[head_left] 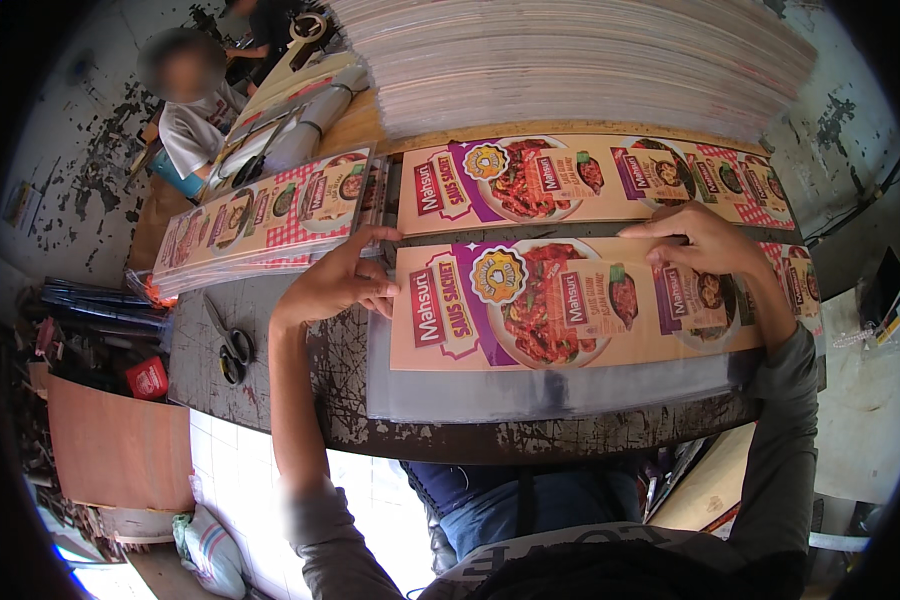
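Observation:
A long printed cardboard sheet with food pictures lies in front of me over clear plastic sheets. My left hand is at its left end, index finger stretched toward the far corner and the other fingers bent by the edge. Reaching over the sheet, my right hand has its index finger extended along the far edge and its thumb apart, lower on the print. Neither hand visibly pinches the sheet. Just beyond lies a second, similar printed sheet. My right forearm hides part of the near sheet.
A stack of printed sheets sits at the left, with black-handled scissors nearer me. Behind rises a tall pile of sheets. Rolled plastic and a tape roll lie far left, near another person.

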`<state>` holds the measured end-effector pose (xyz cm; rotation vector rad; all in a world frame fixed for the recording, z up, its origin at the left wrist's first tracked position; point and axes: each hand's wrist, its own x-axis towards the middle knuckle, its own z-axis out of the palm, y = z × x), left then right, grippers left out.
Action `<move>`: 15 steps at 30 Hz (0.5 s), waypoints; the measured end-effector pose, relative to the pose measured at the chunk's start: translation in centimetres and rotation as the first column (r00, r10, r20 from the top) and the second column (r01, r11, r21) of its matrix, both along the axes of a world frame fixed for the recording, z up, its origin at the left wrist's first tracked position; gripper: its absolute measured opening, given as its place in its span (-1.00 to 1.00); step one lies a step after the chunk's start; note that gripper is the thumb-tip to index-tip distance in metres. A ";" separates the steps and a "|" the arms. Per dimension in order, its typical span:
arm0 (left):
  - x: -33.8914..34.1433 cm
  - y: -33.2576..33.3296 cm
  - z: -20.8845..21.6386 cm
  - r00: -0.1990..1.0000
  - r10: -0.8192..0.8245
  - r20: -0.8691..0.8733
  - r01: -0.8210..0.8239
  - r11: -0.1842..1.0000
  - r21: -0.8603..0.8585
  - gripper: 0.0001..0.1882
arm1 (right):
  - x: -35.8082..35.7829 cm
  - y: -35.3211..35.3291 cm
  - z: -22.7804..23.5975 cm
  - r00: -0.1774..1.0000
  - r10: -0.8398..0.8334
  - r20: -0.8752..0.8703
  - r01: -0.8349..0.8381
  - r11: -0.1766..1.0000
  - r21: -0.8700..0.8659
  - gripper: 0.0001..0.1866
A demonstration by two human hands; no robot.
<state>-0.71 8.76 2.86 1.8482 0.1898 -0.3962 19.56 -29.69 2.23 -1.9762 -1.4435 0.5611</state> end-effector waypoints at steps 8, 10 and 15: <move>0.0 -0.2 0.4 1.000 -0.011 -0.009 0.011 1.000 0.010 -0.45 | 0.0 0.1 0.0 0.995 0.065 0.074 -0.065 0.998 -0.001 -0.62; -0.1 -0.1 0.3 1.000 -0.016 -0.008 0.016 1.000 -0.006 -0.45 | -0.1 0.1 0.1 0.995 0.058 0.083 -0.058 0.998 -0.003 -0.63; -0.1 0.0 0.1 1.000 -0.027 -0.001 0.027 0.999 -0.034 -0.48 | -0.3 0.1 0.6 0.989 0.061 0.134 -0.052 0.996 -0.067 -0.65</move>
